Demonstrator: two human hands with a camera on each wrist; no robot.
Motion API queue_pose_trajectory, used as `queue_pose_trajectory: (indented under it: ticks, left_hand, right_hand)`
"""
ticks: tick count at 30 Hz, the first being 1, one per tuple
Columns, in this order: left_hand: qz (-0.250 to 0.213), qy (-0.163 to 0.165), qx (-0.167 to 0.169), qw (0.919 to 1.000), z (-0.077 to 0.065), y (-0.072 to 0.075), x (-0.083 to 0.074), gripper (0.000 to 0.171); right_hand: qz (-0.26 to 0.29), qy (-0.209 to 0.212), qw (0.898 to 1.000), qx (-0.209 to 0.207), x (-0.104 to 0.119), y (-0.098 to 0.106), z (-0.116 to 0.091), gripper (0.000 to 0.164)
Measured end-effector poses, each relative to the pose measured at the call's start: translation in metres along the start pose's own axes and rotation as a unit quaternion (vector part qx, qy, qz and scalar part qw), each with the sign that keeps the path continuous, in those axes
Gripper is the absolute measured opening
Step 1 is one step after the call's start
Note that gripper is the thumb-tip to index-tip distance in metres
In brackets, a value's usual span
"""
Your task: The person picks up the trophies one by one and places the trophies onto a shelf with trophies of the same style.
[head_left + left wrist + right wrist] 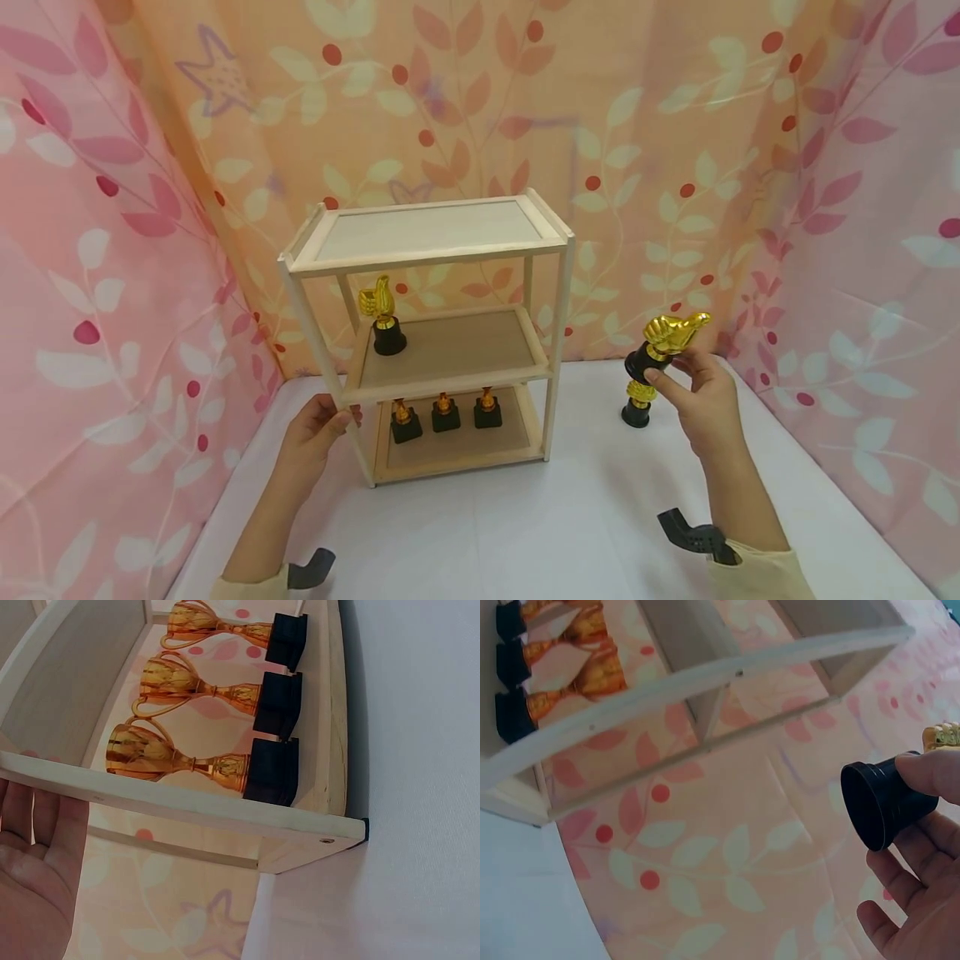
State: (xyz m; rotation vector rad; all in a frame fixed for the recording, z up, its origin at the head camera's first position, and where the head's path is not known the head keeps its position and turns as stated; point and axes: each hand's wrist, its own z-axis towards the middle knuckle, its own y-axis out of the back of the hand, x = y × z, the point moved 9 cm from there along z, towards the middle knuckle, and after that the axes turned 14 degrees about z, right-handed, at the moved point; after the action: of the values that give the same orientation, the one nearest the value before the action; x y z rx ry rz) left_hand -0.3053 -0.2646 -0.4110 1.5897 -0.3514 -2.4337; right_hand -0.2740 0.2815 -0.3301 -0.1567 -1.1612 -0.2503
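Observation:
My left hand (307,442) grips the front left post of a small wooden three-tier shelf (442,265), its fingers passing behind the post in the left wrist view. My right hand (708,400) holds a gold thumbs-up trophy (671,333) by its black base (889,799), tilted with the thumb to the right, above the table. Just below it, a second gold trophy (637,408) with a black base stands on the table, its top hidden. On the middle tier, a thumbs-up trophy (387,333) stands upright at the left. Three gold cup trophies (180,761) line the bottom tier.
A white cloth covers the table (480,533). Leaf-patterned curtains, orange at the back (637,208) and pink at the sides (97,275), enclose it. The shelf's top panel (435,229) lies above the middle tier, and the right posts stand between tiers and right hand.

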Motion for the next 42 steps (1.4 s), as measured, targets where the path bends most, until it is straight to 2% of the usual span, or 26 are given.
queue_pose_trajectory:
  ticks: [7, 10, 16, 21, 26, 35, 42]
  left_hand:
    - [-0.025, -0.019, -0.010, 0.9995, 0.002, 0.000, -0.004, 0.019]
    - [-0.033, -0.024, -0.010, 0.9991, 0.002, 0.000, -0.006, 0.020]
    - [-0.018, -0.011, -0.007, 0.9998, 0.001, -0.001, -0.004, 0.022]
    - [-0.002, 0.000, -0.001, 1.0000, 0.001, -0.001, -0.002, 0.026]
    - [-0.003, -0.004, -0.001, 1.0000, 0.001, 0.000, -0.002, 0.022]
    - [0.007, 0.001, 0.001, 1.0000, 0.001, 0.000, 0.000, 0.028]
    - [0.013, 0.000, -0.005, 0.9999, 0.001, 0.001, -0.001, 0.027]
  right_hand:
    - [0.053, 0.016, 0.998, 0.042, 0.017, -0.026, -0.011, 0.053]
    - [0.054, 0.019, 0.996, 0.064, 0.022, -0.037, -0.016, 0.050]
    - [0.033, 0.028, 0.994, 0.097, 0.028, -0.056, -0.024, 0.050]
    - [0.070, 0.045, 0.988, 0.128, 0.041, -0.075, -0.032, 0.049]
    - [0.088, 0.057, 0.983, 0.151, 0.054, -0.095, -0.037, 0.046]
    - [0.097, 0.048, 0.978, 0.178, 0.064, -0.126, -0.039, 0.051]
    - [0.070, 0.029, 0.977, 0.199, 0.060, -0.148, -0.035, 0.052]
